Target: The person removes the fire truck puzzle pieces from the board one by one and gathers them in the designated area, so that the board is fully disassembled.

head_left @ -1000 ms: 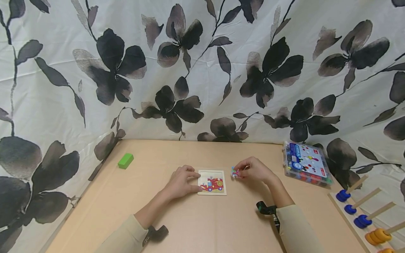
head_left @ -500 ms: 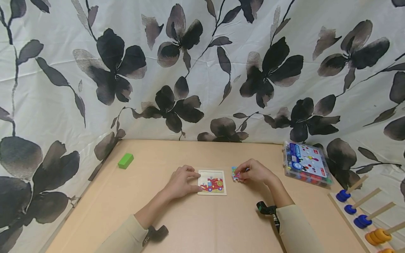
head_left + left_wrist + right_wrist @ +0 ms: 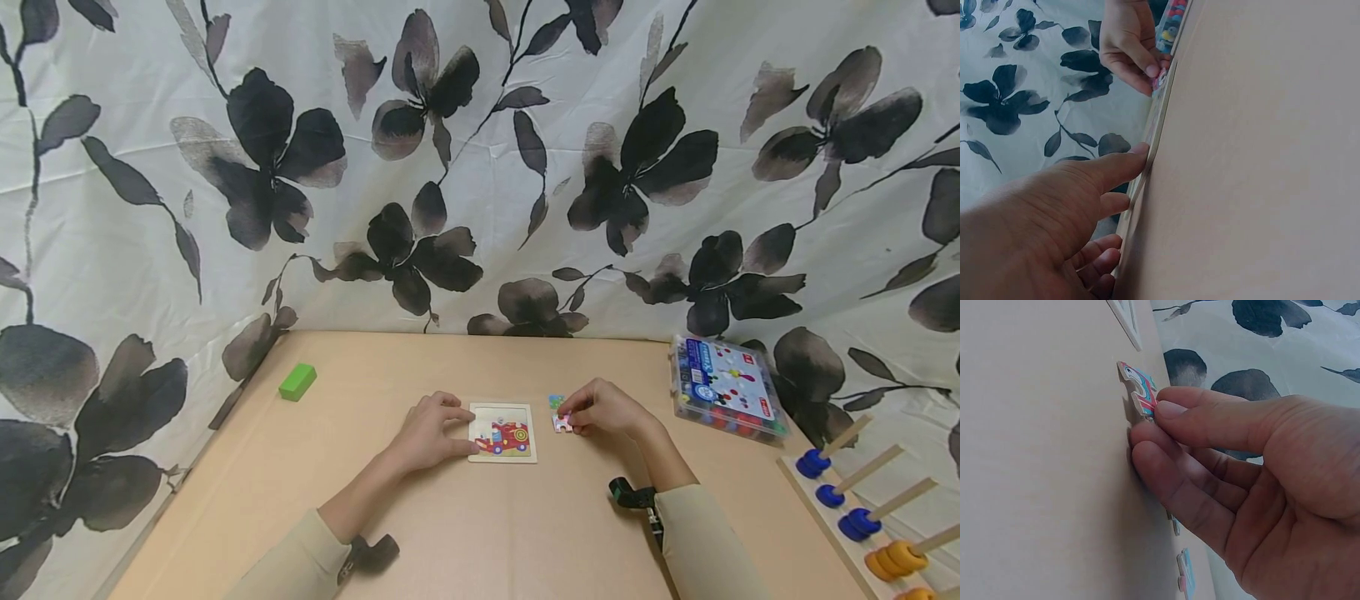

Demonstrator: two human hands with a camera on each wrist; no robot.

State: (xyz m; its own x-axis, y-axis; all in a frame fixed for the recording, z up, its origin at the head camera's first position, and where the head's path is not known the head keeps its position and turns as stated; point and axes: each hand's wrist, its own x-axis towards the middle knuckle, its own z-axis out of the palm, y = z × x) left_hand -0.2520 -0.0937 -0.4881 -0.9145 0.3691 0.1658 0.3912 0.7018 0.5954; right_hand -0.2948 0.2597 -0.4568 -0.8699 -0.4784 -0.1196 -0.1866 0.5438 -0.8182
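My right hand (image 3: 603,408) pinches a small jigsaw piece (image 3: 1141,394) between thumb and fingers, right of the puzzle board. In the right wrist view the piece is tilted, its pink, white and blue print facing away from the bare tabletop side. Just beyond it in the head view shows a green and blue piece (image 3: 556,401), partly overlapped. The square wooden puzzle board (image 3: 534,437) lies flat, with a red vehicle picture (image 3: 510,437) in its lower part and a pale upper part. My left hand (image 3: 427,433) rests thumb and fingers along the board's left edge.
More loose pieces (image 3: 1187,574) lie behind the right hand in the right wrist view. A green block (image 3: 297,382) sits at the back left. A clear plastic case (image 3: 727,387) stands back right, with a peg stand of blue and orange rings (image 3: 862,525) nearer.
The right hand has shifted slightly nearer with its piece, which has turned a little. The green and blue piece behind it now shows more. My left hand and the board stay put.
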